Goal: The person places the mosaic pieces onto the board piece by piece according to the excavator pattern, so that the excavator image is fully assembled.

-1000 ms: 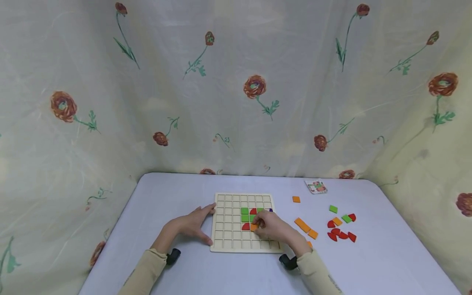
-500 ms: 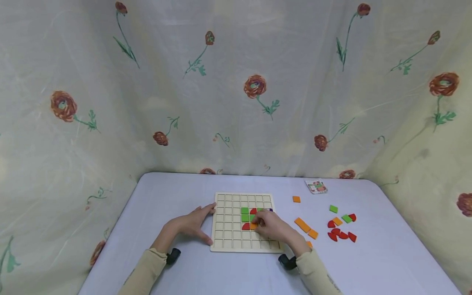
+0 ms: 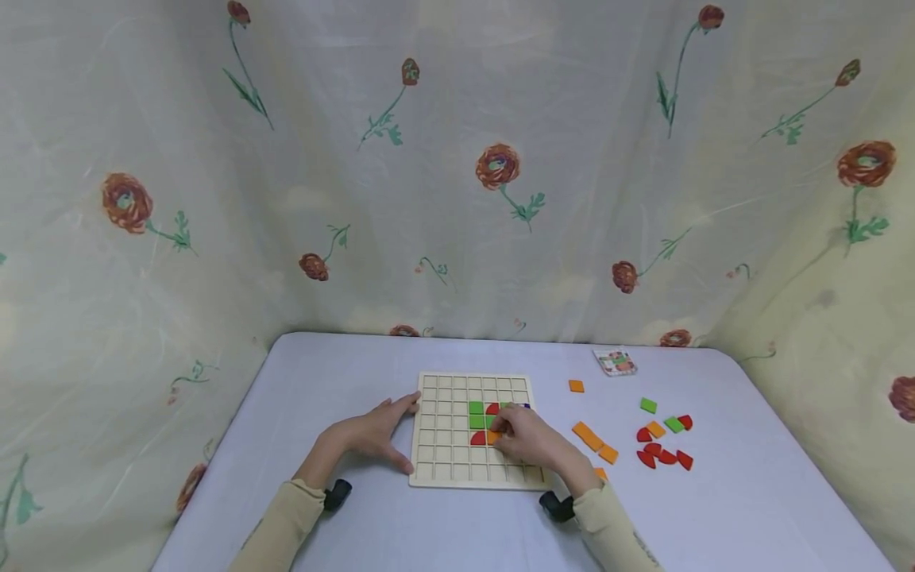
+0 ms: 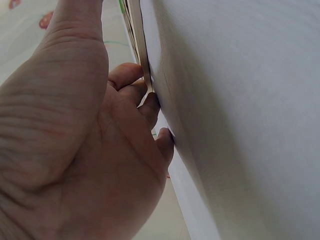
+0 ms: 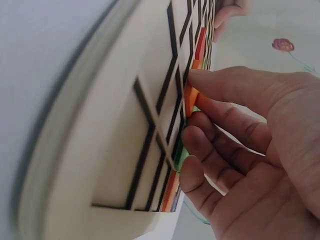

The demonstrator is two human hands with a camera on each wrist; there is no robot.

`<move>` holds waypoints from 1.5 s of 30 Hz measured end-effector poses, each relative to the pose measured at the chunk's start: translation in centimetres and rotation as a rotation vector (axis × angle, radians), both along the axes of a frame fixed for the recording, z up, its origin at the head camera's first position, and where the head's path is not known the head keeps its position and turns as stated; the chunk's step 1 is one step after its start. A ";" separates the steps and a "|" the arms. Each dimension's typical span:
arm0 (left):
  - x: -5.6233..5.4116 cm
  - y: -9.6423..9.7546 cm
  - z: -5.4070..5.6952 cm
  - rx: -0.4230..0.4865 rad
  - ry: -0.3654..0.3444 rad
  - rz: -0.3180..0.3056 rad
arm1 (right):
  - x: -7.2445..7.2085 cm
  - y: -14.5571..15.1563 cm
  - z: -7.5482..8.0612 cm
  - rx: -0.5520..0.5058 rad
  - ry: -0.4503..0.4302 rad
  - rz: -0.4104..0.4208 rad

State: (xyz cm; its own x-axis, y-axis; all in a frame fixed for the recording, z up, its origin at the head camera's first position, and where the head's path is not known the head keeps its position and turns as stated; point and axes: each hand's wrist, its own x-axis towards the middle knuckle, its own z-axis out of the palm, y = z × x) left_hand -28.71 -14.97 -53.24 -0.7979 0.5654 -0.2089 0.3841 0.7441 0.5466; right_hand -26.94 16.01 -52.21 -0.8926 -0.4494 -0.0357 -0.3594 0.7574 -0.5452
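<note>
A cream gridded board [image 3: 443, 470] lies on the table with green square tiles [image 3: 476, 422], a red quarter-circle tile [image 3: 478, 438] and an orange square tile [image 3: 493, 438] set in its cells. At its left edge my left hand [image 3: 376, 433] is spread, thumb near the front corner and fingertips farther up. Seen from the left wrist, fingertips touch the board's side [image 4: 142, 55] and the tabletop. My right hand [image 3: 532, 438] is over the board's right half, thumb and index finger pinching an orange tile [image 5: 189, 101] right at the grid. The right hand hides several cells.
Right of the board lie several orange tiles [image 3: 588, 435], green tiles [image 3: 648, 405] and red pieces [image 3: 667, 457]. A patterned card [image 3: 615, 362] lies at the back right. A flowered curtain [image 3: 457, 262] hangs behind the table.
The whole head view has shifted very slightly. Both hands keep their places at the board, and the tiles stay as they were.
</note>
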 end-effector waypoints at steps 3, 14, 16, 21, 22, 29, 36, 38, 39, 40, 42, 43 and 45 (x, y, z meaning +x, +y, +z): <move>-0.1 0.0 0.0 0.001 0.002 -0.004 | 0.1 -0.2 0.1 0.025 0.025 0.000; -0.3 0.0 0.1 -0.002 0.001 -0.003 | 0.3 -0.3 0.9 -0.005 0.004 -0.050; -0.3 0.0 0.1 -0.001 0.000 -0.006 | 0.2 0.1 1.3 -0.031 -0.013 -0.084; -0.3 0.0 0.0 -0.002 -0.004 0.000 | -0.8 2.8 1.8 -0.050 -0.051 -0.225; -0.3 0.0 0.0 -0.003 -0.007 0.005 | -1.0 3.7 1.8 -0.039 -0.073 -0.258; 0.0 0.0 -0.2 -0.002 -0.027 0.025 | -1.6 10.0 1.7 0.072 -0.188 -0.405; -0.1 -0.2 -0.3 -0.018 -0.020 0.021 | -1.7 12.2 1.6 0.100 -0.268 -0.407; -0.1 -0.1 -0.3 -0.013 -0.019 0.019 | -1.7 12.3 1.6 0.094 -0.280 -0.405; -0.1 -0.1 -0.2 -0.012 -0.019 0.017 | -1.7 12.3 1.5 0.094 -0.281 -0.403; -0.1 -0.1 -0.2 -0.008 -0.019 0.016 | -1.7 12.3 1.5 0.096 -0.280 -0.400; 0.0 -0.1 -0.2 -0.001 -0.016 0.012 | -1.8 12.4 1.3 0.101 -0.277 -0.399; 0.0 -0.1 -0.2 -0.002 -0.014 0.011 | -1.9 12.4 1.2 0.105 -0.275 -0.399; -0.1 -0.1 -0.2 0.000 -0.009 0.003 | -1.9 12.5 1.1 0.108 -0.271 -0.402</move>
